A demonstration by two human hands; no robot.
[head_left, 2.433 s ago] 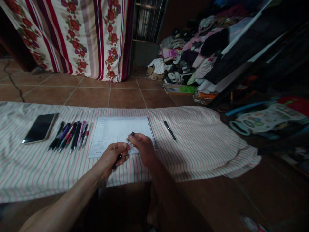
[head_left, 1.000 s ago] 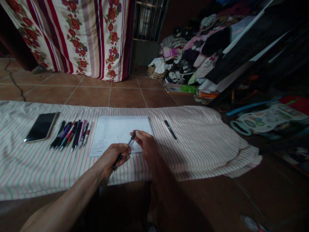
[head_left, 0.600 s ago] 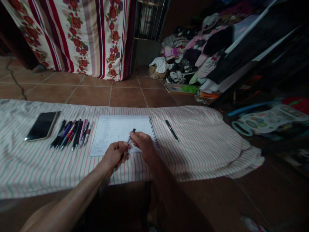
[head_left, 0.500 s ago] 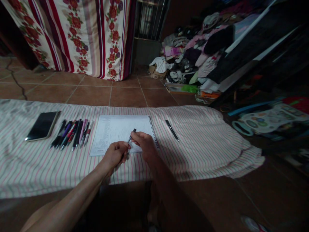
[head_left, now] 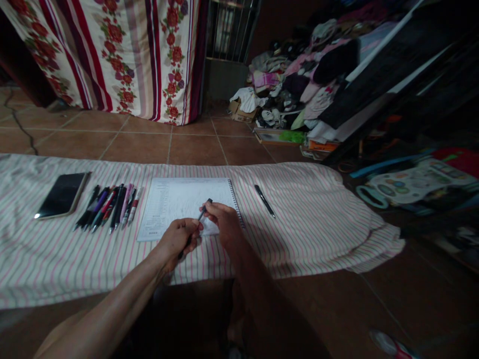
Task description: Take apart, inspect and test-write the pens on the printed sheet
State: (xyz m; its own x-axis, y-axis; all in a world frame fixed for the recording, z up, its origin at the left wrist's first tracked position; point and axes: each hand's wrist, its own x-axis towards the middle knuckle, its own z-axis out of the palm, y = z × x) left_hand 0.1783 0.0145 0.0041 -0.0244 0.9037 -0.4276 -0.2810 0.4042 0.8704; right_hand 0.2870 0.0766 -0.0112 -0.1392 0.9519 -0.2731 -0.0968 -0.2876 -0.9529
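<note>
Over the lower part of a spiral notebook, both hands meet on one slim pen. My left hand is closed round its lower part, and a dark end pokes out beneath the fist. Higher up, my right hand pinches the pen near its dark top end with thumb and fingers. The pen is tilted, its top leaning to the right. Whether the dark top is a separate cap I cannot tell. Faint marks show on the notebook's page. Another black pen lies on the cloth to the right.
A striped cloth covers the low surface. Several pens lie in a row left of the notebook, with a phone beyond them. Behind are a floral curtain and piled clothes; a toy-like panel sits at right.
The view has shifted slightly. A little more of the pen shows between my hands, and its dark lower end now shows below my left fist. Both hands keep their grip.
</note>
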